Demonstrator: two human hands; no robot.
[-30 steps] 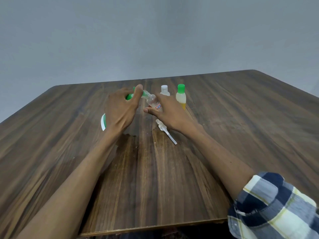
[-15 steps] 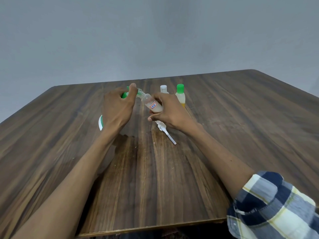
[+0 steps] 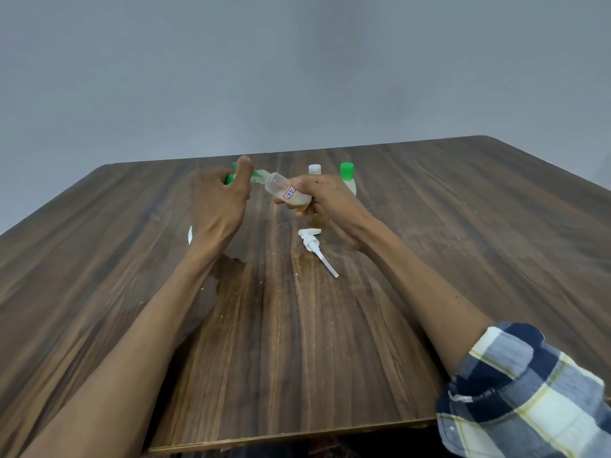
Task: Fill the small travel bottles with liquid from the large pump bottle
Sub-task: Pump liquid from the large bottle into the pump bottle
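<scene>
We work over a dark wood-grain bench (image 3: pixel 463 226) under a plain grey wall (image 3: pixel 297 61). Our left hand (image 3: pixel 218 206) wraps the large green-topped pump bottle (image 3: pixel 229 177), mostly hidden. Our right hand (image 3: pixel 325 201), closed in a grip on the small clear labelled travel bottle (image 3: pixel 286 192), tilts its long axis up-left, mouth meeting the green spout. Upper centre stand a white-capped bottle (image 3: pixel 314 168) and a green-capped bottle (image 3: pixel 347 175); a white pump head (image 3: pixel 314 246) lies near.
</scene>
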